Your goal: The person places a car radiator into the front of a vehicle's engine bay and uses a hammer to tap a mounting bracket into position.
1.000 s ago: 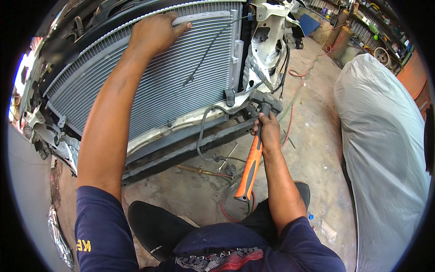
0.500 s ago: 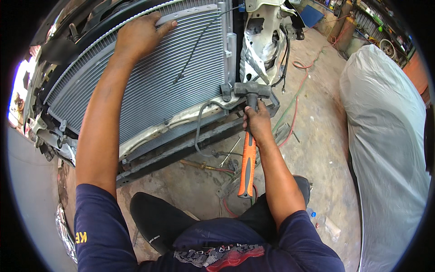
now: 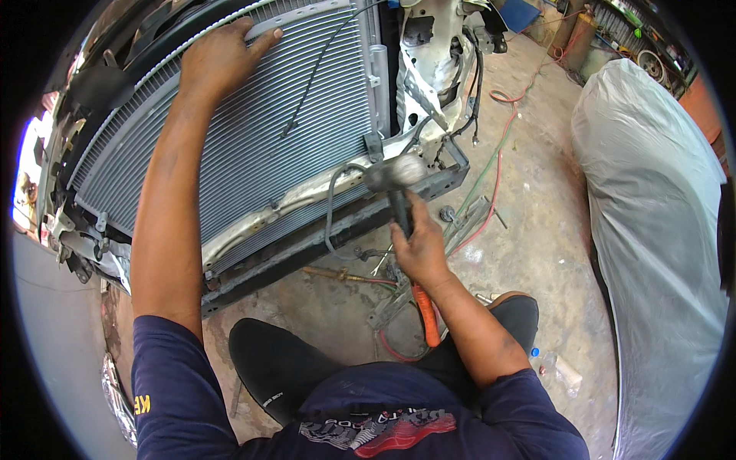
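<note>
My right hand (image 3: 422, 241) is closed round the upper handle of a sledgehammer (image 3: 427, 314), its orange grip hanging below my wrist. The dark steel head looks smeared by motion and stands just in front of the pale lower crossmember (image 3: 295, 198) of a car's front end; I cannot tell if they touch. At the upper left, my left hand (image 3: 218, 60) is closed over a flat grey metal bar (image 3: 299, 17) along the top of the finned condenser (image 3: 253, 130), thumb lying along it. Its fingertips are partly hidden.
A black bumper beam (image 3: 360, 224) runs below the crossmember. Bare white body metal (image 3: 433, 69) and loose wiring stand to its right. Red and green hoses (image 3: 502, 146) and a torch (image 3: 337, 274) lie on the concrete floor. A grey cover (image 3: 652, 230) drapes something large at right.
The sledgehammer's head has swung left and down, toward the crossmember, with my right hand. My left hand keeps its hold on the bar while the whole view shifts slightly.
</note>
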`<state>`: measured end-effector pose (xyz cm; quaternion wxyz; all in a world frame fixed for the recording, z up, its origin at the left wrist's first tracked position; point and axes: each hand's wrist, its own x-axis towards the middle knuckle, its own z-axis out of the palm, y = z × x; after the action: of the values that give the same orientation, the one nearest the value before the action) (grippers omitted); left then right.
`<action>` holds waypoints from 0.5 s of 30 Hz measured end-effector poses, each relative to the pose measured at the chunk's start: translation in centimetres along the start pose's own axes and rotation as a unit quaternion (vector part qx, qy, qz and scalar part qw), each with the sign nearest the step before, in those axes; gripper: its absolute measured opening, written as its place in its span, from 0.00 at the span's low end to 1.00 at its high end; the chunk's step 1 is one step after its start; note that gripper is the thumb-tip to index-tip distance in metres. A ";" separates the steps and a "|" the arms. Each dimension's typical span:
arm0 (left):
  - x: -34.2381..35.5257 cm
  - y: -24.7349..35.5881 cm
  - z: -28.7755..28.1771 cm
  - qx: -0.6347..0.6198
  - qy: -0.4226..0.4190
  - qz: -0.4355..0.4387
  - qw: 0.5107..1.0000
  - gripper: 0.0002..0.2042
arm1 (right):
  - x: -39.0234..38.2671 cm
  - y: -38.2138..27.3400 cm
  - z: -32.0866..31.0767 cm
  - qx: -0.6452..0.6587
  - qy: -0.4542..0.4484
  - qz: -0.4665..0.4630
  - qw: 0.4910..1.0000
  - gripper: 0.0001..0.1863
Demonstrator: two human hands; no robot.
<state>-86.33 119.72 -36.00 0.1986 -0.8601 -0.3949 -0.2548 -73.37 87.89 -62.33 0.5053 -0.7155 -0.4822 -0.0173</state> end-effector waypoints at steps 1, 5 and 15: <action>0.0 0.0 -0.1 -0.003 0.012 0.007 1.000 0.38 | -0.2 -0.4 0.3 0.048 -0.042 0.047 0.997 0.35; 0.0 0.3 -0.2 0.013 0.029 -0.001 0.999 0.38 | 0.2 -2.2 2.0 0.145 -0.192 0.107 0.965 0.28; 0.1 0.2 -0.1 0.023 0.016 -0.003 1.000 0.39 | 3.9 -4.0 4.3 0.091 -0.248 0.052 0.963 0.26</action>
<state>-86.19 119.61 -35.91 0.2235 -0.8502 -0.3996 -0.2598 -76.08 93.76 -59.62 0.4335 -0.6724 -0.5537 0.2311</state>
